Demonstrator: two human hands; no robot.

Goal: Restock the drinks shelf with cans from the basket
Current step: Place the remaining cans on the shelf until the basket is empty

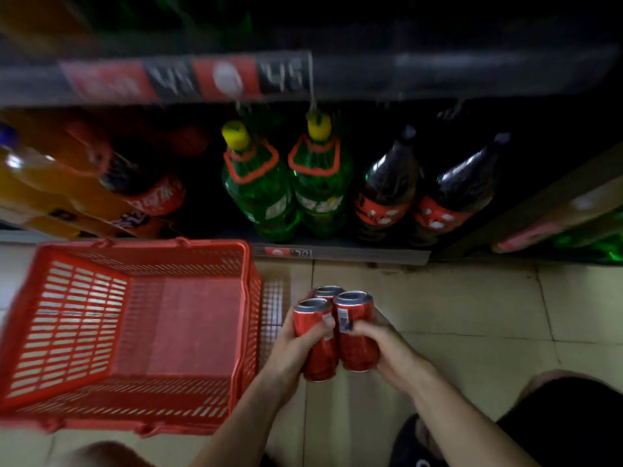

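1. Three red aluminium drink cans (337, 326) with silver tops are clustered upright and touching one another, clamped between both hands above the pale tiled floor (472, 308).
2. Left hand (295, 348) wraps the near-left can, its thumb curled across that can's front.
3. Right hand (381, 345) grips the near-right can from the other side, its fingers curled round the can's wall; the third can sits just behind the other two, farther from the wrists.
4. Left of the grip, just beside the left forearm, stands a red slotted plastic shopping basket (81, 332); no cans show inside it.
5. Beyond the grip, the dark bottom drinks shelf (340, 252) holds two green plastic bottles with yellow caps (286, 183) straight ahead.
6. Right of those bottles stand two dark cola bottles with red labels (424, 193).
7. Left of the green ones, orange soda bottles (50, 183) lean; all of it is blurred.
8. Above, a red-and-black price strip (188, 79) runs along the upper shelf edge.
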